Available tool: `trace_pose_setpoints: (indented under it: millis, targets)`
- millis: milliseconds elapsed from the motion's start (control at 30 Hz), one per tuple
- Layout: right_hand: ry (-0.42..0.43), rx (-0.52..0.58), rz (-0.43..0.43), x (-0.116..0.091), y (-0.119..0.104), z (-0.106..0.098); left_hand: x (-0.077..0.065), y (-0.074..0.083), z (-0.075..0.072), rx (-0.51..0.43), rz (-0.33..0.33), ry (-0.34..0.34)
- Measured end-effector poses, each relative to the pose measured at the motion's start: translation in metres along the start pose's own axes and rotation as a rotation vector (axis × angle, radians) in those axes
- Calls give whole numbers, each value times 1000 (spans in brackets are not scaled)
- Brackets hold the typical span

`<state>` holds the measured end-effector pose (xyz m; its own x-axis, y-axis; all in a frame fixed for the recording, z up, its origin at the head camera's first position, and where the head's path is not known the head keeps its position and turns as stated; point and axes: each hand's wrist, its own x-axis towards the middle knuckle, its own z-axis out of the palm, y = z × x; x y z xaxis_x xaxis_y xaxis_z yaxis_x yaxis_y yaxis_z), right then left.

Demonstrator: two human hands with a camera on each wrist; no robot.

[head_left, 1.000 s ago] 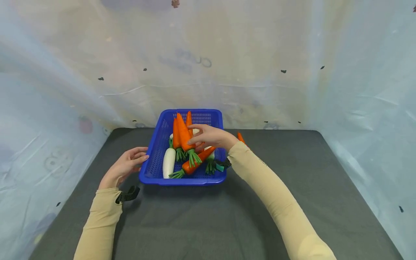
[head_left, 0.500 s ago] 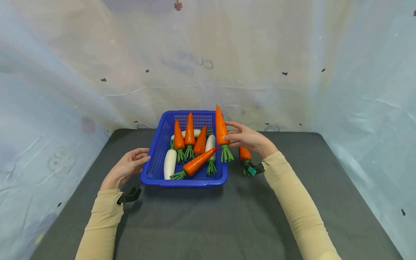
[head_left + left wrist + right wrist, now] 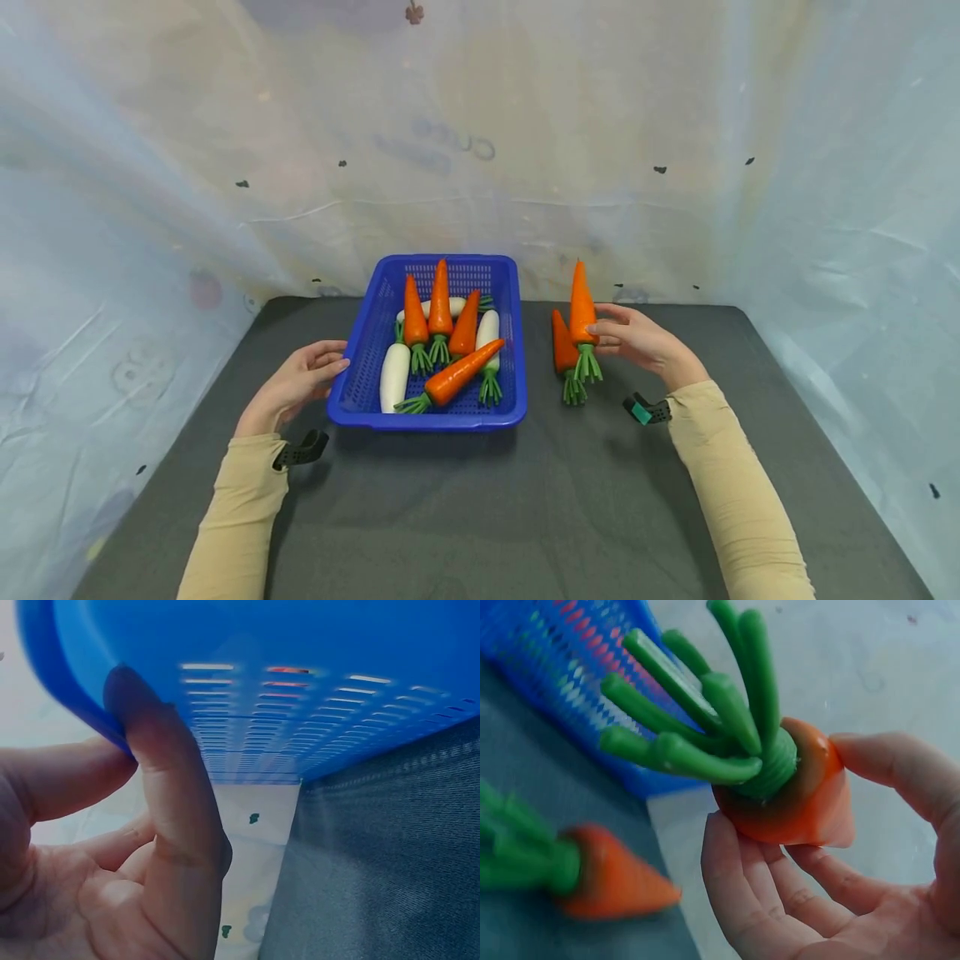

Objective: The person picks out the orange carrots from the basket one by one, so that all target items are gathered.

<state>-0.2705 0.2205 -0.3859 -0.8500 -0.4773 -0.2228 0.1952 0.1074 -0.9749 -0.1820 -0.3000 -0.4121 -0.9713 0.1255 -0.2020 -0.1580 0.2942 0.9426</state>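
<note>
Pale, translucent plastic sheeting [image 3: 510, 125], faintly patterned and wrinkled, forms the backdrop and sides of the workspace. Before it, as seen from where I stand, lies a flat tabletop covered in dark grey cloth [image 3: 450, 517]. On this sits a rectangular, perforated blue plastic basket [image 3: 427, 422], left of the table's middle. Two beige fabric sleeves [image 3: 234, 517] reach in from the near edge.

The person's left hand [image 3: 294, 387] pinches the basket's left rim between thumb and fingers. The right hand [image 3: 647, 343], right of the basket, pinches a glossy orange carrot with a tapered body [image 3: 582, 310] near its broad crown, thumb on one side and fingers on the other. The carrot is off the cloth, its tip pointing away from the person and its green stalks [image 3: 587, 367] toward them. Just beside and below it, a second, darker orange carrot [image 3: 564, 346] lies on the cloth, similarly aligned.

Inside the basket rest four further orange carrots [image 3: 459, 377] and three smooth white radishes with green tops [image 3: 394, 377], one partly hidden beneath carrots. Smallest are the black wrist straps [image 3: 302, 450], one per arm.

Handling note: a grip at the firm crown, rather than the stalks, appears sound. Slight clearance from the lying carrot should prevent rolling, and a light left-hand pinch should steady the basket without tipping it.
</note>
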Motion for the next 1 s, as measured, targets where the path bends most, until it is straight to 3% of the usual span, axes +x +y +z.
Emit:
trace_pose_setpoints:
  millis: [267, 533, 1000]
  targets:
    - [53, 31, 49, -23, 34, -30, 4, -6, -1, 20, 21, -11]
    - [63, 93, 107, -34, 68, -34, 4, -7, -4, 6, 17, -26]
    - [85, -67, 184, -15, 69, -29, 3, -4, -5, 1, 6, -27]
